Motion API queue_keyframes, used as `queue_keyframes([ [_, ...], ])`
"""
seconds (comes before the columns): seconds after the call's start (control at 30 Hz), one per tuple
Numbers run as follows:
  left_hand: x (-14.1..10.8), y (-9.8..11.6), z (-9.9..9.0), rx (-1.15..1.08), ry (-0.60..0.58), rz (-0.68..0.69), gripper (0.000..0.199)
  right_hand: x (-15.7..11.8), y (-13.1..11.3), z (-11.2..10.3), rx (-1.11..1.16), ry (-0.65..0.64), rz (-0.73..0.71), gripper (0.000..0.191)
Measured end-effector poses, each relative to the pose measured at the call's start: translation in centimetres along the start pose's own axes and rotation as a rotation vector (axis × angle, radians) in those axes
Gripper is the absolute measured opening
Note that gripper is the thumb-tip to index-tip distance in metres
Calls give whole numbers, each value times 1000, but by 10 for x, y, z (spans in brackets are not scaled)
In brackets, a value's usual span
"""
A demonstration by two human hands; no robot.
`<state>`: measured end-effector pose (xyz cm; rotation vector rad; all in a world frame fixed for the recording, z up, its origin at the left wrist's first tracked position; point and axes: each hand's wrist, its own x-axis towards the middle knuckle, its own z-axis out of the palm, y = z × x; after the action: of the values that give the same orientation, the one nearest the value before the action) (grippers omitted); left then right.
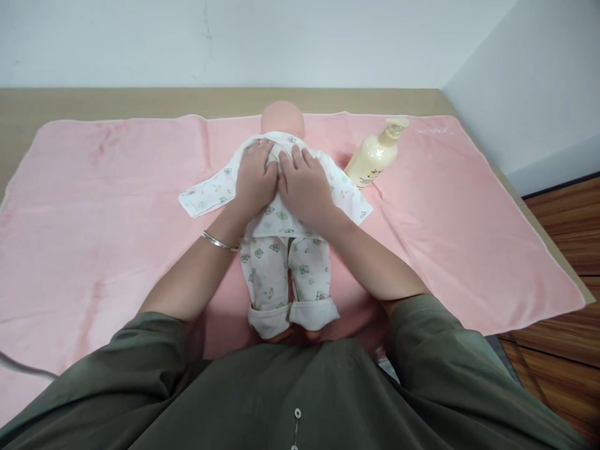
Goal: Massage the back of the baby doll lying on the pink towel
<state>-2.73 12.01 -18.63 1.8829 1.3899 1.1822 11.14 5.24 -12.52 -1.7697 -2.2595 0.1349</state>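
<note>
A baby doll (282, 117) lies on the pink blanket, its bald head toward the wall and its feet toward me. It wears a white printed top (281, 222) and matching trousers (308, 272) with turned-up cuffs. Flat on the upper part of the top rests my left hand (255, 175), fingers stretched toward the head. Beside it my right hand (305, 184) also lies flat on the top, fingers a little spread, the thumbs close together. Neither hand grips anything. The top's sleeves spread out to both sides.
A cream pump bottle (375, 153) leans to the right of the doll, near the right sleeve. The pink blanket (117, 237) covers most of the wooden table (140, 103). A white wall (300, 44) stands behind, and another wall rises at the right.
</note>
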Motion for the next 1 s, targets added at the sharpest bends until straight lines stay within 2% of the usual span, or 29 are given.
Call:
queue_keyframes([
  [0.1, 4, 1, -5, 28, -15, -16, 46, -10, -10, 2, 9, 4, -26, 58],
  [0.17, 3, 7, -6, 87, -33, -35, 48, -7, -8, 4, 37, 0, -53, 58],
  [0.33, -7, 29, -4, 249, -76, -82, 58, 17, 19, 6, 131, -37, -36, 57],
  [0.5, -17, 46, -3, 312, -111, 1, 62, 26, 31, 2, 152, -80, -42, 59],
  [0.6, -15, 44, -4, 312, -119, -4, 62, 18, 21, -1, 101, -83, -23, 59],
  [0.8, -1, 19, -7, 188, -51, -36, 54, -9, -8, 1, 27, -9, -15, 57],
  [0.9, 0, 15, -6, 187, -55, -55, 54, -2, -3, 4, 60, -22, -44, 56],
  [1.0, -6, 23, -2, 230, -66, -65, 54, 17, 15, 6, 129, -55, -4, 57],
])
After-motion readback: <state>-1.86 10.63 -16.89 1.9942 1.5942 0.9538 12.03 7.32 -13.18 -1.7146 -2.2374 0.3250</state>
